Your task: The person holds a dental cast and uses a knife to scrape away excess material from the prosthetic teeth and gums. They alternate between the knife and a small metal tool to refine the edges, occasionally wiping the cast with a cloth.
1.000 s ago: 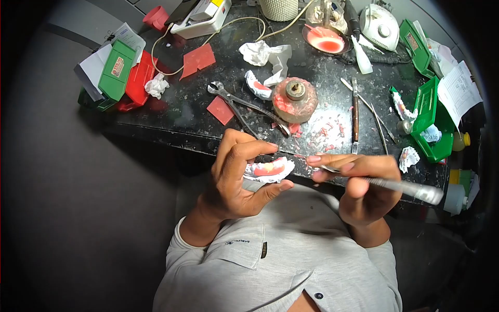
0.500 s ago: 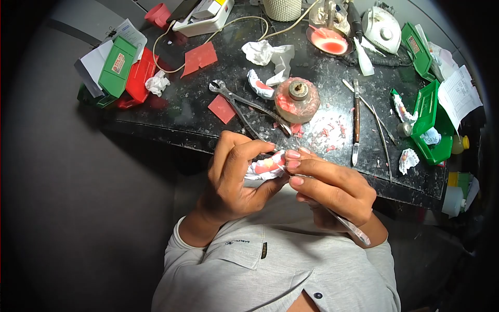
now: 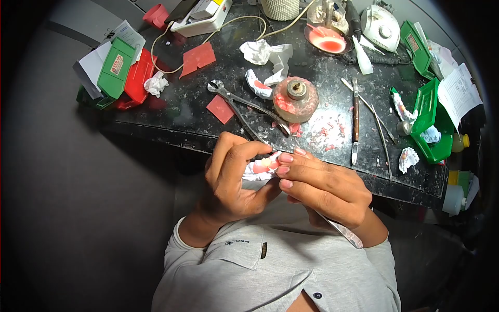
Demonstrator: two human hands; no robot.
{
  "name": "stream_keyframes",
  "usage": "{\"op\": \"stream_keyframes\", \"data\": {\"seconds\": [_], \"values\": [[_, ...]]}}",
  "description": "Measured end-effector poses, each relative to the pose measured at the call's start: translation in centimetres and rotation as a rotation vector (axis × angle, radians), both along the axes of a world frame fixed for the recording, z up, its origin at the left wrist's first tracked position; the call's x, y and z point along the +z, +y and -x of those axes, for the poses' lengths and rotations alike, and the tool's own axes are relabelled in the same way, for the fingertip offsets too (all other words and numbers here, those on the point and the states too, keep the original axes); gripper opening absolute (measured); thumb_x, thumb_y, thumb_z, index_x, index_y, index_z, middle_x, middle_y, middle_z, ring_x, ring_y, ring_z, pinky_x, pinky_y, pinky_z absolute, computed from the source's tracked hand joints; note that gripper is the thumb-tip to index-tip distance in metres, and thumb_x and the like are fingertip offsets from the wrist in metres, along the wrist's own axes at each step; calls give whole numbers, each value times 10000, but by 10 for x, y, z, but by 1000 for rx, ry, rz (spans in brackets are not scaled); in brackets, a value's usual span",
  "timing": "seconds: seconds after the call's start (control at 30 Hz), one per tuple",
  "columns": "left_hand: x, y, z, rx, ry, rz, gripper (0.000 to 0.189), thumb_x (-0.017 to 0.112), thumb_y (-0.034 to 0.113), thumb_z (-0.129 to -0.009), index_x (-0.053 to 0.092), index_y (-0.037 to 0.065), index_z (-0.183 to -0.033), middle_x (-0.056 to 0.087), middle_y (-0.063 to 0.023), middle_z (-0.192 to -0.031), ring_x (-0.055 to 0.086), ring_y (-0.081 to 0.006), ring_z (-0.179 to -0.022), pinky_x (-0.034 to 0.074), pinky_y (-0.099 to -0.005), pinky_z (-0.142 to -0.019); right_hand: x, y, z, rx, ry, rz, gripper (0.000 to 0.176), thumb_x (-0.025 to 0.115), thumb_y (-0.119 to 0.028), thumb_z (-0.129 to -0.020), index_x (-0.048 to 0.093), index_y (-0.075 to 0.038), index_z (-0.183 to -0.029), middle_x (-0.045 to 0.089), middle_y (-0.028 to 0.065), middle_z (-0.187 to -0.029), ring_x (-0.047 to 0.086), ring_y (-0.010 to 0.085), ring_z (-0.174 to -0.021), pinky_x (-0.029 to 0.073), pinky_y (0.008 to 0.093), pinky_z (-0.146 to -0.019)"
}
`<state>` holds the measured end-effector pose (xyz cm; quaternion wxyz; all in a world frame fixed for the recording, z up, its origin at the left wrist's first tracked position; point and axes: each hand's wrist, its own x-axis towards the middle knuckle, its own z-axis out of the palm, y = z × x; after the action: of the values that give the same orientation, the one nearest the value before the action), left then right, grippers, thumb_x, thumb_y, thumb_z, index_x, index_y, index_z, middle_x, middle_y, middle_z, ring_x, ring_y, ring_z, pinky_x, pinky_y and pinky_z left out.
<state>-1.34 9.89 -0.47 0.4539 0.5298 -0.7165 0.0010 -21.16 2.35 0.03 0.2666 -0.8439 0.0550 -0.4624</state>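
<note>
My left hand (image 3: pixel 234 179) grips a white plaster dental model (image 3: pixel 254 176) by its sides, just in front of the table edge. Pink wax (image 3: pixel 264 165) with pale teeth set in it covers part of the model. In my right hand (image 3: pixel 330 184) is a slim metal wax carver (image 3: pixel 343 231), its handle sticking out below the palm toward the shirt. My right fingertips meet the model's right end and hide the carver's working tip.
Metal pliers (image 3: pixel 244 106), a spirit burner (image 3: pixel 296 106) and a brown-handled knife (image 3: pixel 355 122) lie beyond my hands, with pink wax sheets (image 3: pixel 221 109) and scraps. Green boxes (image 3: pixel 427 122) stand right; a dish of red wax (image 3: pixel 327 40) is at the back.
My right hand has shifted slightly left along the model, bringing the carver's handle with it and covering more of the model's right end. The left hand keeps its hold.
</note>
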Motion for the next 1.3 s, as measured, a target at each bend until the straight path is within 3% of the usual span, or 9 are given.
{"op": "stream_keyframes", "data": {"seconds": [0.6, 1.1, 1.17, 1.3], "values": [[1, 0, 1, 4, 3, -7, 485, 866, 354, -807, 653, -26, -1020, 615, -105, -878, 587, -196, -729, 485, -303, -602, 0, 1, -1, 5, 12, -32, 279, 741, -20, -830, 725, 44, -1102, 728, 207, -1130, 730, 328, -1070, 603, 433, -944], [2, 1, -1, -13, 38, -58, 485, 853, 353, -816, 649, -41, -1013, 631, -110, -875, 588, -195, -734, 488, -299, -611, -1, 1, -4, -16, -19, -22, 274, 739, 7, -787, 721, 71, -1053, 722, 211, -1075, 739, 327, -1010, 623, 418, -890], [0, 0, -2, -28, 39, -50, 503, 856, 371, -816, 647, -43, -1011, 639, -112, -878, 587, -196, -740, 487, -302, -614, 2, 3, -4, -17, -7, -67, 315, 767, 95, -768, 716, 44, -1074, 737, 206, -1064, 741, 349, -1038, 627, 451, -917], [1, 0, -2, -33, 45, -56, 522, 859, 394, -815, 646, -41, -1010, 646, -113, -881, 587, -198, -744, 486, -305, -614, 2, 4, -4, -25, -9, -62, 322, 765, 103, -755, 715, 48, -1068, 735, 207, -1050, 742, 349, -1031, 636, 443, -900]]}}
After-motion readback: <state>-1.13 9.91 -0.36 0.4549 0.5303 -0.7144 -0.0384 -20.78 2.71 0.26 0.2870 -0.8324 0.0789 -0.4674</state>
